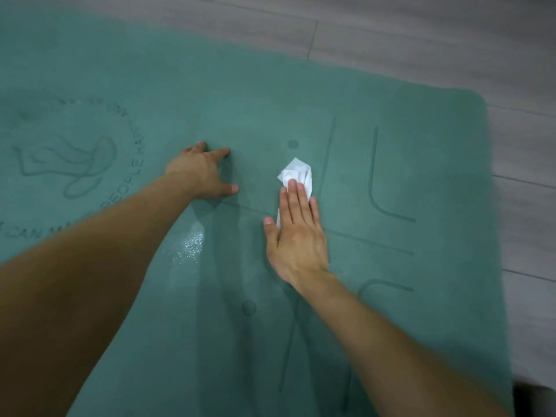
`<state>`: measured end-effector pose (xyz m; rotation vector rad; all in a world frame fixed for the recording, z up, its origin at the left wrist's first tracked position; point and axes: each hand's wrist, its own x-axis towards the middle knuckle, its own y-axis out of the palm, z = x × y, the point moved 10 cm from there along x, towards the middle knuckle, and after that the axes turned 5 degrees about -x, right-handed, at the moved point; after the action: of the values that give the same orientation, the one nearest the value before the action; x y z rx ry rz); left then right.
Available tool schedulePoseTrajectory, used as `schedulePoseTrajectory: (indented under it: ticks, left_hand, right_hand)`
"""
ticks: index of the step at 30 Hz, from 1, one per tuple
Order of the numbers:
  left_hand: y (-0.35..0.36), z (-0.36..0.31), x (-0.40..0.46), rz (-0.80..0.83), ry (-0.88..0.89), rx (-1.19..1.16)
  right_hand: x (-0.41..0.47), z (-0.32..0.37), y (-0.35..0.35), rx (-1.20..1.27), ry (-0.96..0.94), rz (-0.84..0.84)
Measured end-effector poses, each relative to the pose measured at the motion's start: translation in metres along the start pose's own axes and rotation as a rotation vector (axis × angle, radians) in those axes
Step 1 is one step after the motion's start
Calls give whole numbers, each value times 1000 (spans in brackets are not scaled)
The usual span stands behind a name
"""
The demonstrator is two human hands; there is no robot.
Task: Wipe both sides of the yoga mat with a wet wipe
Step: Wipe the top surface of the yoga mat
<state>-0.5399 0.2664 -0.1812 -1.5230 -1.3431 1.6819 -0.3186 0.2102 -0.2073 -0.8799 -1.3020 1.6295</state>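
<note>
A: Where's your mat?

B: Your teal rubbery yoga mat lies flat on the grey wood-plank floor, rounded corner at upper right. Embossed guide lines, two dots, a circular logo with lettering at left. A wet sheen patch shows near your left forearm.

A: Hands?

B: Your right hand is flat, fingers straight, pressing the crumpled white wet wipe onto the mat near the centre lines; the wipe sticks out past your fingertips. Your left hand is released, fingers spread and braced on the mat, just left of the wipe, grasping nothing.
</note>
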Motion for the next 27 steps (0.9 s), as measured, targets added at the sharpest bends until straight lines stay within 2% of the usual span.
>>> schedulePoseTrajectory:
  ticks: [5,14,27]
  left_hand:
    - [0,6,5,-16,-10,-9]
    - [10,7,2,-10,-5,13]
    - [12,3,-3,6,139,83]
  right_hand:
    - [-5,-7,-5,-7,-113,13]
    - [-4,-5,-7,19,-89,54]
    - [-5,-8,-4,60,-83,146]
